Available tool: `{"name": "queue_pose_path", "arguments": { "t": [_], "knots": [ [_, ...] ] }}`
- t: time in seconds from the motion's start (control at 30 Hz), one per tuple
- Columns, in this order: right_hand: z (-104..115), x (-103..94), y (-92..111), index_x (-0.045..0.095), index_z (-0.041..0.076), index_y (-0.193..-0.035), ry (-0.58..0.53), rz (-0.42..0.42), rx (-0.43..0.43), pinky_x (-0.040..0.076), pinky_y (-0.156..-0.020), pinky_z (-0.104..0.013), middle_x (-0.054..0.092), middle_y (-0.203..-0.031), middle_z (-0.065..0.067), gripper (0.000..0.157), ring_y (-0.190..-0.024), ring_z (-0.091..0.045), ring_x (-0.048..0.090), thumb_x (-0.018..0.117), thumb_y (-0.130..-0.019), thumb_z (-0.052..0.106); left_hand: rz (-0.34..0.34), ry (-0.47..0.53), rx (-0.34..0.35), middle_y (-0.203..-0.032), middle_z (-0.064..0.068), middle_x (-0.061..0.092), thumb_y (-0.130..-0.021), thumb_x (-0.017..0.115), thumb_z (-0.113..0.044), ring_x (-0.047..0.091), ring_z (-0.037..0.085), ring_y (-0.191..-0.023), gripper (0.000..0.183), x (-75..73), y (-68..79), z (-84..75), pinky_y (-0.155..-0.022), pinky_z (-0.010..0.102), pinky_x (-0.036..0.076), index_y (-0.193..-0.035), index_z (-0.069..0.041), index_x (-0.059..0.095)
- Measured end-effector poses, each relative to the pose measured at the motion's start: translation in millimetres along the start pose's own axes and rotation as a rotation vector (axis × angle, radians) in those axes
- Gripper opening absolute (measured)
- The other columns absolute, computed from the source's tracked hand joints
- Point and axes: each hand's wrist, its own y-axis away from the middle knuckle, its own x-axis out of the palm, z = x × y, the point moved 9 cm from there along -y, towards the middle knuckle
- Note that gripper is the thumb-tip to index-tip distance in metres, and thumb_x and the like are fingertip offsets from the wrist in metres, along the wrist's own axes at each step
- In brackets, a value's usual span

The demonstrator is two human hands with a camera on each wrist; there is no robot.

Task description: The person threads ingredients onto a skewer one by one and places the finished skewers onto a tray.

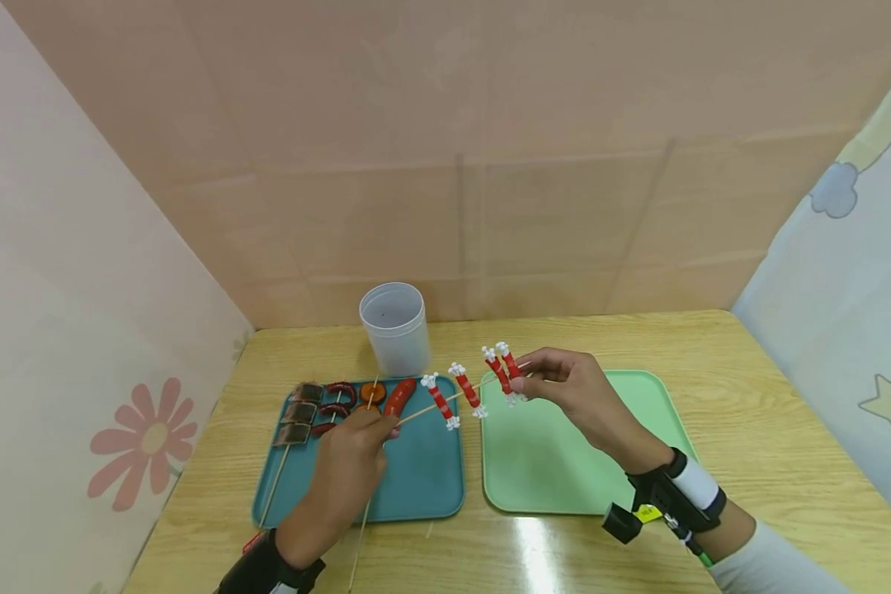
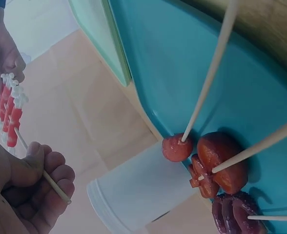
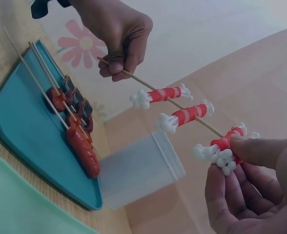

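Observation:
My left hand (image 1: 347,462) pinches the bare end of a thin wooden skewer (image 1: 413,412), raised above the trays. Threaded on it are several red-wrapped enoki mushroom rolls (image 1: 440,402) with white knobbly ends. Thumb and fingers of my right hand (image 1: 582,404) pinch the roll at the skewer's far end. In the right wrist view two rolls (image 3: 187,115) sit apart along the stick, while those by my right fingers (image 3: 268,183) bunch together, partly hidden. The left wrist view shows the skewer's tail (image 2: 55,187) poking out past my left fingers.
Beneath the left hand lies a blue tray (image 1: 423,487) with skewers of dark squares (image 1: 297,412), purplish curled pieces (image 1: 339,396), orange slices (image 1: 373,393) and a red sausage (image 1: 399,398). A green tray (image 1: 542,470) is under the right hand. Behind stands a translucent cup (image 1: 397,330).

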Motion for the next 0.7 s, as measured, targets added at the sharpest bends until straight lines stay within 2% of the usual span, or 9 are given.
{"name": "queue_pose_path", "arguments": {
  "t": [0.27,0.5,0.6,0.7],
  "knots": [
    [-1.6,3.7,-0.5,0.066,0.002,-0.111,-0.008,0.015,-0.001,0.056,-0.08,-0.034,0.068,-0.1,-0.013,0.042,-0.087,-0.028,0.065,0.076,-0.08,0.029,0.045,0.013,-0.033,-0.072,0.0,0.068,-0.067,0.08,0.007,0.066,0.013,-0.063,0.018,4.2,5.0,3.3,-0.046,0.026,0.053,-0.078,-0.008,0.078],
    [-5.4,7.8,-0.6,0.065,0.002,-0.112,-0.018,0.038,0.001,0.056,-0.083,-0.038,0.068,-0.101,-0.013,0.043,-0.092,-0.036,0.064,0.077,-0.08,0.028,0.09,0.032,-0.054,-0.07,-0.001,0.067,-0.067,0.08,0.005,0.064,0.011,-0.062,0.016,7.3,9.8,4.5,-0.048,0.024,0.052,-0.077,-0.007,0.078],
    [-10.9,12.1,-2.5,0.065,0.002,-0.113,0.028,0.059,0.012,0.054,-0.083,-0.039,0.067,-0.102,-0.013,0.044,-0.092,-0.033,0.063,0.077,-0.08,0.029,0.136,0.042,-0.085,-0.07,-0.001,0.065,-0.068,0.08,0.003,0.064,0.011,-0.062,0.013,10.0,15.2,5.1,-0.049,0.022,0.052,-0.078,-0.006,0.078],
    [-21.1,21.8,-5.3,0.065,0.005,-0.114,0.147,0.088,0.038,0.052,-0.081,-0.038,0.066,-0.102,-0.009,0.046,-0.093,-0.024,0.062,0.076,-0.08,0.034,0.209,0.066,-0.144,-0.071,0.0,0.064,-0.071,0.079,0.0,0.064,0.013,-0.065,0.009,17.4,27.0,6.2,-0.052,0.022,0.053,-0.079,-0.004,0.077]
  ]
}}
